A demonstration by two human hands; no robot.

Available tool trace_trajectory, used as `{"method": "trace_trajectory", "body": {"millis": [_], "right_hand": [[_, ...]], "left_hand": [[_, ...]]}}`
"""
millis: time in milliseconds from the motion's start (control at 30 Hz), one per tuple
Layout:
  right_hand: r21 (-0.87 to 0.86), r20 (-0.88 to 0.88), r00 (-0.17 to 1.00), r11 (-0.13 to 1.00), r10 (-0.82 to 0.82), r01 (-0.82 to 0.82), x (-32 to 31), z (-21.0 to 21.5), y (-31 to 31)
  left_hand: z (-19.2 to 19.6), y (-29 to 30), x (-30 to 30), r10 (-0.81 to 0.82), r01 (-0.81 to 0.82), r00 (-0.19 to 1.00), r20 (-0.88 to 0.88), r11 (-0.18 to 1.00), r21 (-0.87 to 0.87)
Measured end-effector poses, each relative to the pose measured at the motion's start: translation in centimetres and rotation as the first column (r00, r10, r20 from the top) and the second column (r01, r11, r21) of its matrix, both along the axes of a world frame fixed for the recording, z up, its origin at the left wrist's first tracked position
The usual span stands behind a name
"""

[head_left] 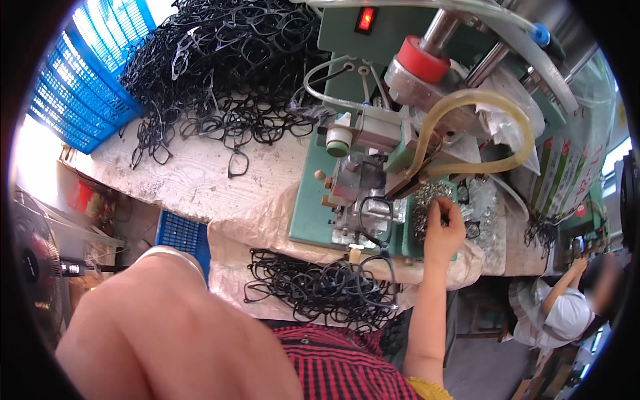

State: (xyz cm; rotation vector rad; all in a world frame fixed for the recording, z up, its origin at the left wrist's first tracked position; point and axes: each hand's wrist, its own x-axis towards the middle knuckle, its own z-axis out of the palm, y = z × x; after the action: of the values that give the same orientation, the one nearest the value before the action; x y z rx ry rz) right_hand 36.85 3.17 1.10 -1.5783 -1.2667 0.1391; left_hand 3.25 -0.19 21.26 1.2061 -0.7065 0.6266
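My right hand (445, 229) reaches down into a green tray (400, 243) of small shiny metal pieces (427, 193), its fingertips pinched together; anything between them is too small to make out. Very large and close in the lower left is the back of my left hand (180, 327), with a silver bangle (175, 252) at the wrist; its fingers are hidden. A dark eyeglass frame (361, 215) sits at the metal fixture (357, 175) of a green bench machine (308, 207), part of it hanging over the front edge.
Loose black eyeglass frames (320, 287) lie before the machine on a cloth (230, 233). Behind, a large heap of frames (233, 60) covers the bench beside blue baskets (83, 90). A yellowish hose (527, 130) loops above the tray. A fan (33, 267) stands left; another person (557, 307) sits far right.
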Motion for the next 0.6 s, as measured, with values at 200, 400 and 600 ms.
{"method": "trace_trajectory", "body": {"millis": [200, 400, 600], "right_hand": [[0.054, -0.011, 0.999, 0.998, 0.046, -0.045, -0.6, -0.9, -0.3], [0.019, -0.102, 0.994, 0.999, 0.032, -0.030, -1.0, 0.0, -1.6], [0.048, -0.151, 0.988, 0.998, -0.019, 0.026, 0.6, -0.9, -5.3]], "left_hand": [[1.3, -2.0, 0.6, 0.034, -0.028, 0.999, -0.040, 0.988, 0.151], [-5.0, 4.4, -4.9, 0.745, -0.371, 0.569, -0.347, 0.610, 0.700], [-22.2, 13.3, -10.2, 0.459, 0.084, -0.836, 0.300, -0.433, 0.897]]}}
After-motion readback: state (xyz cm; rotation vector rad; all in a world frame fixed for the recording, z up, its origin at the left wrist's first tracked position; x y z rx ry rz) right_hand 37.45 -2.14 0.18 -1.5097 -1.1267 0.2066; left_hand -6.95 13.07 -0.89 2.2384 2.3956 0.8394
